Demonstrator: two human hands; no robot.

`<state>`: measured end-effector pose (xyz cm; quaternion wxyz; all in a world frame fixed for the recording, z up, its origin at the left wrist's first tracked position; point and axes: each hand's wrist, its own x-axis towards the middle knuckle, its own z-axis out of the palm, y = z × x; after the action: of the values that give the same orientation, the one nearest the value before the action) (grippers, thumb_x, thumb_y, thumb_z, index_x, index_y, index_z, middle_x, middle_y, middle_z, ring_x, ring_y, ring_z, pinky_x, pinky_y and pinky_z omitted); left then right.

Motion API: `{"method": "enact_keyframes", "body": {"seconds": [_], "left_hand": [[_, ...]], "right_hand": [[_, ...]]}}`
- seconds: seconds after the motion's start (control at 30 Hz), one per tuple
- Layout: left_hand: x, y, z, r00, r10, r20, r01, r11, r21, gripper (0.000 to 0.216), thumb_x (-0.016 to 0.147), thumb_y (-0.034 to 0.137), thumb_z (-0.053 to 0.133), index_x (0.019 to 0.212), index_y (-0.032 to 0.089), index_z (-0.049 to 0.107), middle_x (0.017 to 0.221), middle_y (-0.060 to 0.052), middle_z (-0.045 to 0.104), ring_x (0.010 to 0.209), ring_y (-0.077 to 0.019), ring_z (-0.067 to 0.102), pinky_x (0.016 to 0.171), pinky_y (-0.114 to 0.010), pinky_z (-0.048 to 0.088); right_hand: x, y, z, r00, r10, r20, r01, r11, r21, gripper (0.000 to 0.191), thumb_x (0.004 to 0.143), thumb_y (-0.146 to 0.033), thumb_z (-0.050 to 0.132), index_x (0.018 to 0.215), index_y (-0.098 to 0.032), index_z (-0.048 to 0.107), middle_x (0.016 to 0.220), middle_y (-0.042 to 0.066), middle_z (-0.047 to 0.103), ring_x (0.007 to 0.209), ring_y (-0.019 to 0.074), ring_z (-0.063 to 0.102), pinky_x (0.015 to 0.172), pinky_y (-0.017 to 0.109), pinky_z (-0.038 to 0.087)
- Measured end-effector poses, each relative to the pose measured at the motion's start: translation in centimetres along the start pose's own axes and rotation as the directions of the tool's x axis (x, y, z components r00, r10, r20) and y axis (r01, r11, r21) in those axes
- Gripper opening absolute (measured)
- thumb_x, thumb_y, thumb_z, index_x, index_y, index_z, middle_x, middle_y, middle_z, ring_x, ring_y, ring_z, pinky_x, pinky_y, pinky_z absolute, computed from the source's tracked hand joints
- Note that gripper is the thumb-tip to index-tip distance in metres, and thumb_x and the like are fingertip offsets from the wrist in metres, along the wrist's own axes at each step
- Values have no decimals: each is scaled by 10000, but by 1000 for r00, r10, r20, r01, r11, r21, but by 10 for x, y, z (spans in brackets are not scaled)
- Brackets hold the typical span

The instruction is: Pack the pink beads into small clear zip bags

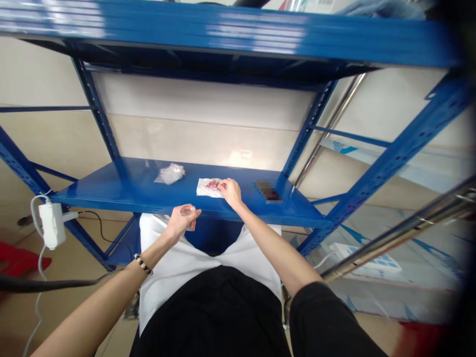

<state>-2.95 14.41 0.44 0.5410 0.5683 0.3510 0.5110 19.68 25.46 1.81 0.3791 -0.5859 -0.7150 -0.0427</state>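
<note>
Presently, the white sheet (pixel 204 189) lies flat near the front edge of the blue shelf (pixel 111 191), long axis parallel to that edge, carrying small pink pieces (pixel 213 185). Right hand (pixel 231 192) rests at its right end, fingertips bent onto the pieces; grip cannot be told. Left hand (pixel 182 219), just off the shelf's front edge, pinches a small clear item (pixel 187 210). A crumpled clear bag (pixel 170 173) lies farther back on the shelf.
</note>
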Motion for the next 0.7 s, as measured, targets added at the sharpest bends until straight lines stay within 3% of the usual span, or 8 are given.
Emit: {"method": "enact_keyframes", "body": {"seconds": [0.23,0.4,0.57,0.7], "left_hand": [[5,-8,14,992,10,127,-28,990,142,330,775,394,701,654,179,482,400,49,502,332,-79,436,414,-204,340],[11,-20,12,989,23,148,-55,976,211,326,777,382,694,635,179,482,395,42,502,333,-79,436,414,-202,335],[11,-17,4,996,28,83,-48,967,250,313,772,378,689,637,176,492,406,37,507,341,-81,446,406,-198,342],[8,-12,9,998,16,58,-29,971,236,287,761,353,683,637,174,495,410,44,499,332,-78,435,384,-194,326]], "right_hand": [[-2,-1,0,995,-43,93,53,992,-114,145,854,-272,658,748,-218,741,794,74,695,796,226,555,717,304,385],[-3,-10,-6,993,-95,73,103,989,-108,188,863,-239,645,695,-200,719,774,82,674,812,230,540,765,326,391],[-11,-37,-22,986,-133,-98,147,977,156,151,872,-263,638,763,-201,722,804,54,668,838,217,554,830,349,416],[-51,-76,-41,981,-142,-131,187,869,457,111,856,-295,669,788,-221,718,831,32,689,858,209,589,824,346,449]]}}
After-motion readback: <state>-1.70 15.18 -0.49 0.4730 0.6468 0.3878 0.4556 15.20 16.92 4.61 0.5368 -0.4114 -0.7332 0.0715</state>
